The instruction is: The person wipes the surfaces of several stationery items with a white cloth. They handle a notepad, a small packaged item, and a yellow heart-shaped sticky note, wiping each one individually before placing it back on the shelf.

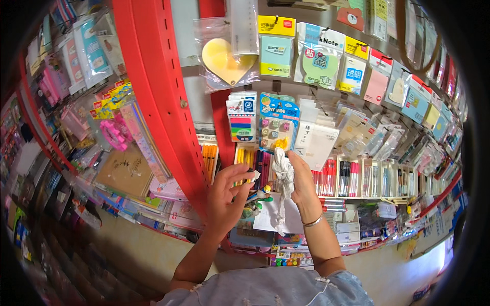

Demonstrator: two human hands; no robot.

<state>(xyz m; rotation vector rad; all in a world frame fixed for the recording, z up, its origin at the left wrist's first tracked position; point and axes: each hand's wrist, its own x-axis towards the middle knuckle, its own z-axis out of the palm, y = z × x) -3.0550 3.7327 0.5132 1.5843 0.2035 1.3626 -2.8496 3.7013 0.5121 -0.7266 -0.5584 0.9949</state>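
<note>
A twisted bundle of white cloth strips (284, 172) hangs from my right hand (304, 187), its tail dangling over a white sheet of paper (273, 218). At its top sits a yellow piece (281, 144); whether that belongs to the bundle is unclear. My left hand (227, 202) is raised in front of the pen boxes, thumb and fingers curved apart. A small white scrap (255, 176) shows at its fingertips, and I cannot tell if they grip it. Between the hands are novelty pens with coloured toppers (264, 194). Straight behind the cloth hangs a blue pack of mini tape (278, 118).
A red slotted metal upright (157, 95) leans close to my left hand. Sticky-note packs (275, 51) hang on hooks above. Boxes of pens (344, 176) line the shelf to the right. Further left lies a brown notebook (124, 172) beside pink stationery (113, 134).
</note>
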